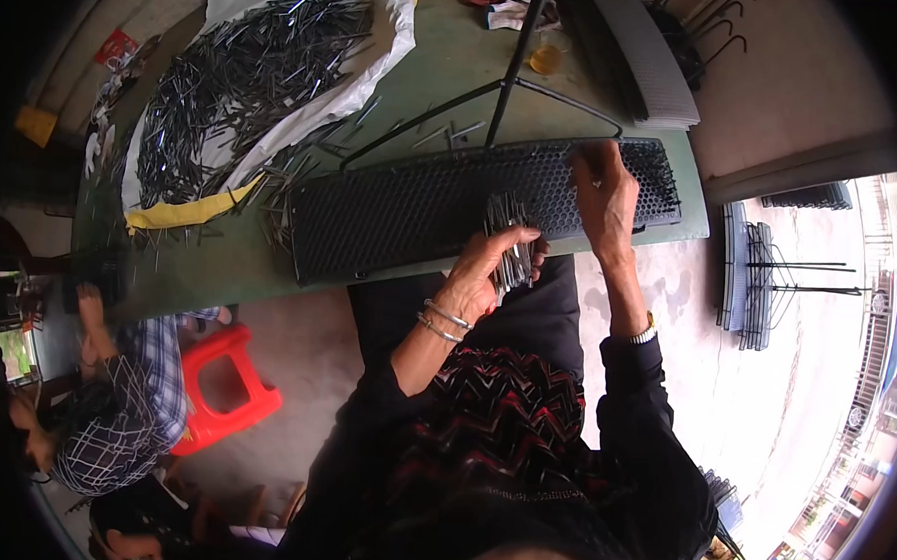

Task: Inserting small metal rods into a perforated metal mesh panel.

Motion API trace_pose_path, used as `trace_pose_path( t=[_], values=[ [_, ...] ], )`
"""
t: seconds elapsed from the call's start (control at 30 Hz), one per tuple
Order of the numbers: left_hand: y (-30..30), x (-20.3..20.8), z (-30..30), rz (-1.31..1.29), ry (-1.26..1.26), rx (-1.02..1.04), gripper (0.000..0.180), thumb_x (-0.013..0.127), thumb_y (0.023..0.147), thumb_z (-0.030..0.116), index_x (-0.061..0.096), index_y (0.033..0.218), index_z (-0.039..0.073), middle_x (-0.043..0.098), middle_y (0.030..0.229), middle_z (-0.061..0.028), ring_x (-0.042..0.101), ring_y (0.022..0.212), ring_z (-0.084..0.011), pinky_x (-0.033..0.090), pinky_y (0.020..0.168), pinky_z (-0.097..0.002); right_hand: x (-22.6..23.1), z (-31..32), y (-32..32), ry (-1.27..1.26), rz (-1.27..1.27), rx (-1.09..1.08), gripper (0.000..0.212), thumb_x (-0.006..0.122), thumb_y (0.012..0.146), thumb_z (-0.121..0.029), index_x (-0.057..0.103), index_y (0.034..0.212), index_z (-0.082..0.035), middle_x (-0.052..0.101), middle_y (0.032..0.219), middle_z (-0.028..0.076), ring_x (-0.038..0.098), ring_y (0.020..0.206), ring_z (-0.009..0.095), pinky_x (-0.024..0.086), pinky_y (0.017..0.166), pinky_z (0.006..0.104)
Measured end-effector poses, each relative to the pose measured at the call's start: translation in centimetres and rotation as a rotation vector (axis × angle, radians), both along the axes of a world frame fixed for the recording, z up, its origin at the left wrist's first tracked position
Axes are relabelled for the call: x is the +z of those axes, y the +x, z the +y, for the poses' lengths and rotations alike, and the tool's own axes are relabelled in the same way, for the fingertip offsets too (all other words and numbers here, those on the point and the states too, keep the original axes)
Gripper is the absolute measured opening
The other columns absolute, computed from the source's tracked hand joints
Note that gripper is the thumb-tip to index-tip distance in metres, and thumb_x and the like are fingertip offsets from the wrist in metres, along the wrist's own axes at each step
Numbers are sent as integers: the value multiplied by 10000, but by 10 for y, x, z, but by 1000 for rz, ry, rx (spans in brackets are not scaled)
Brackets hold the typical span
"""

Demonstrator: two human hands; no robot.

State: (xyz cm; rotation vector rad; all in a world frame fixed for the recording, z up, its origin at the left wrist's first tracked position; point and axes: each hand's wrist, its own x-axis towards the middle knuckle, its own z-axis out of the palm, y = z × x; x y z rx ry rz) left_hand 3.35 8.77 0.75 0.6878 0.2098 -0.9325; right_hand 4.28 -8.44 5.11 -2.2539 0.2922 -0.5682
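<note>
My left hand (481, 266) is closed round a bundle of thin dark metal strips (508, 215), held over the near edge of a long black panel (402, 200) full of small holes. Above the panel's right part, my right hand (608, 202) has its fingers pinched together, pointing down at the holes; what is between them is too small to make out. Short dark pieces (660, 177) stick up from the holes at the panel's right end. A black wire frame (502, 92) rises behind the panel.
A white sack (388, 52) lies spread under a heap of loose strips (257, 71) on the green table (439, 29). Stacked grey panels (643, 63) and a cup of amber liquid (545, 59) stand far right. A red stool (226, 385) and a seated person (122, 416) are left.
</note>
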Motion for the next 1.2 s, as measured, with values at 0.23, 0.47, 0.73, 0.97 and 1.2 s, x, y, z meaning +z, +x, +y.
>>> trace_pose_path(
  t=[0.23,0.47,0.73,0.97,1.2],
  values=[
    [-3,21,-4,207,-133,55,189,668,820,202,605,913,51,635,798,-85,630,769,-175,573,759,-462,-34,1,22,-143,-209,-32,97,588,864,-46,551,953,-35,615,728,110,592,604,174,461,562,288],
    [-1,7,-3,180,-101,37,191,664,825,204,603,927,55,644,808,-77,625,711,-161,567,652,-381,-23,2,19,-112,-168,40,61,589,851,-36,579,911,-38,612,711,109,575,573,192,455,553,290],
    [-1,7,-3,78,-13,15,163,655,817,190,618,845,34,647,768,-82,610,657,-147,502,514,-300,-20,3,20,-342,-46,55,111,628,826,-142,633,930,-103,569,809,109,595,751,302,471,636,378],
    [-3,9,-4,49,7,-3,157,659,806,177,622,833,27,650,750,-91,613,649,-156,504,511,-299,-8,-2,21,-436,29,194,123,616,843,-159,642,943,-94,584,807,107,608,757,257,471,643,352],
    [-4,9,-6,-16,42,38,181,665,799,168,639,883,11,664,766,-103,629,641,-168,499,494,-288,21,-2,-24,406,390,558,178,645,846,-130,624,907,36,630,757,71,615,722,135,484,625,277]
  ],
)
